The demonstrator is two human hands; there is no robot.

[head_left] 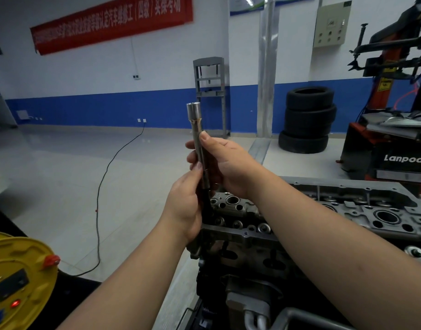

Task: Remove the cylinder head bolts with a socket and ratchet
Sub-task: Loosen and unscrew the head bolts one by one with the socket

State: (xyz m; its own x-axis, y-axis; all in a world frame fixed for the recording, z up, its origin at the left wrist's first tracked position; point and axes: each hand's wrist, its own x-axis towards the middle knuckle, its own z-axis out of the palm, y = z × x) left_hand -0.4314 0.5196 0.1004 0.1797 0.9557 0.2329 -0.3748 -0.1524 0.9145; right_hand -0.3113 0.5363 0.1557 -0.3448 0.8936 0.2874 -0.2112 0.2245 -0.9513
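Note:
Both hands hold a long tool upright in front of me, above the near end of the grey cylinder head (362,206). A shiny socket (194,111) caps the tool's top, on a silver extension bar (200,151). My right hand (226,160) grips the bar at mid-length, thumb pointing up along it. My left hand (184,206) grips the dark lower part (207,206) of the tool, thumb pressed on the bar. The tool's lowest end is hidden behind my left hand. Any head bolts are too small to tell among the bores.
The engine stands on a stand at lower right. A yellow cable reel (19,279) sits at lower left, its black cord (102,186) running across the floor. Stacked tyres (308,120) and a red tyre changer (395,139) stand behind, a grey frame (210,91) at the wall.

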